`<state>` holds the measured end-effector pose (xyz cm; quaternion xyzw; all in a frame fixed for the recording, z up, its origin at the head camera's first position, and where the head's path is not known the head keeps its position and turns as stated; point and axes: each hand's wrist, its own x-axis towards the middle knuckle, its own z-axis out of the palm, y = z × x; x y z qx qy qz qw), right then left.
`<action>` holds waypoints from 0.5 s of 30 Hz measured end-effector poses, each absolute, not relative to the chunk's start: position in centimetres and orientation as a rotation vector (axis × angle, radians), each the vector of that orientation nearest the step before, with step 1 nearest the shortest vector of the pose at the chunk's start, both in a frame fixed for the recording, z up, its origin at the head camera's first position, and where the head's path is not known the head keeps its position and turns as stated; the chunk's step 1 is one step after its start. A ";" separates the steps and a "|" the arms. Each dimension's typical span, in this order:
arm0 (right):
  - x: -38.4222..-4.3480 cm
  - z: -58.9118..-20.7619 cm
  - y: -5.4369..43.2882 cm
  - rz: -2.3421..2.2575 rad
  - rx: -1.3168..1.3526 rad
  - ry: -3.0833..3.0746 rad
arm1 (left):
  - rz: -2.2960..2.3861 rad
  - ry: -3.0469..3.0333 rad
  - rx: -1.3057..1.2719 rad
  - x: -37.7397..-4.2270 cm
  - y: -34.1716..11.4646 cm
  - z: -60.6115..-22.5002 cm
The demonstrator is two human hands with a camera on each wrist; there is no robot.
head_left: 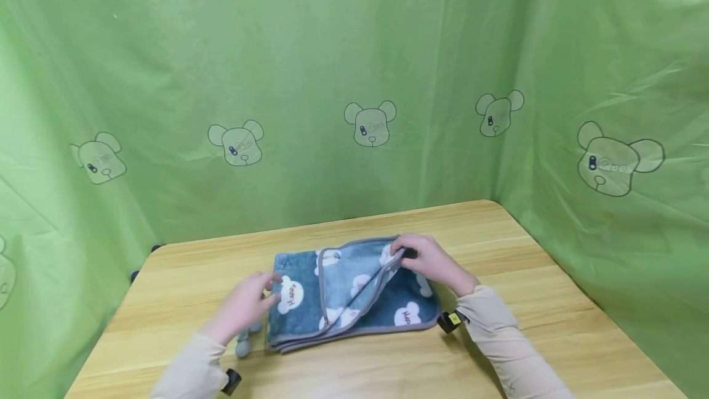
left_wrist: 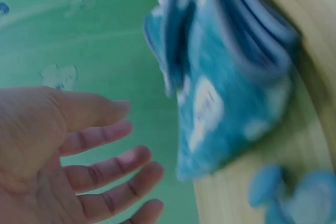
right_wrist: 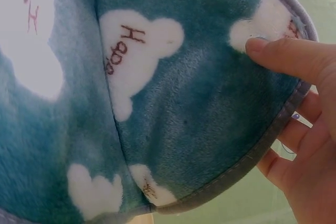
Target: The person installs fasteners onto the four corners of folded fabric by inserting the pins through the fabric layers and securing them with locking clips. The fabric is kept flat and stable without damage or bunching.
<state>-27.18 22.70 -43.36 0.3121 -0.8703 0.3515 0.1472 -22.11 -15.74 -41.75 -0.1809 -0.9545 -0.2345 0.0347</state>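
Right wrist: grip on blanket edge

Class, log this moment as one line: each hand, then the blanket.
right hand: pinches blanket edge | left hand: holds nothing | blanket: part-folded, flap raised, on table

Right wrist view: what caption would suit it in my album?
A right hand pinches a plush teal blanket at its gray-trimmed edge, white prints scattered over the pile.

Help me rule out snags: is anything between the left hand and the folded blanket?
Nothing visible stands between the left hand and the blanket; the small blue object lies on the table, off that path.
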 end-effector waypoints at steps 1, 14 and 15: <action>-27.2 -43.4 22.7 1.011 0.899 -2.504 | -0.716 -2.963 -0.546 -22.1 -16.3 -41.9; -27.0 -43.1 22.6 0.999 0.890 -2.525 | -0.701 -3.156 -0.516 -21.8 -19.2 -44.3; -27.0 -43.1 22.6 0.999 0.889 -2.529 | -0.698 -3.155 -0.519 -21.9 -19.3 -44.5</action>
